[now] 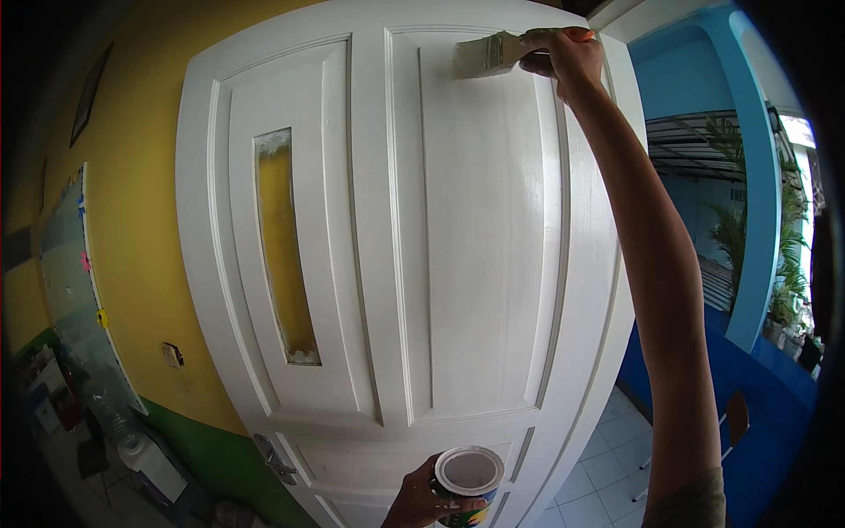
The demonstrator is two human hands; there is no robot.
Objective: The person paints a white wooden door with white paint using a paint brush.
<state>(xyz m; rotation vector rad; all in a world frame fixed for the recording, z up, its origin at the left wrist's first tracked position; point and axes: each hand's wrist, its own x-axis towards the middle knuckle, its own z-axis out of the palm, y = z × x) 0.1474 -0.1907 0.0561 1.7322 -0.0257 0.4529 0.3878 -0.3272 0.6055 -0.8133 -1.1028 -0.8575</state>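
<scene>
My right hand (566, 60) is raised to the top of a white panelled door (400, 264), its fingers closed round the handle of a paintbrush (486, 55). The wide bristles point left and lie against the upper part of the tall right panel, which has a wet-looking sheen. Low in front of the door, my left hand (419, 500) grips an open paint can (471, 475) by its side. White or pale paint shows inside its rim.
A narrow glass pane (288, 246) is set in the door's left panel, with a metal handle (275, 459) below it. Left stands a yellow and green wall with a switch (172, 355) and a board (75, 273). Right are a blue pillar (759, 194), plants and a tiled floor (607, 449).
</scene>
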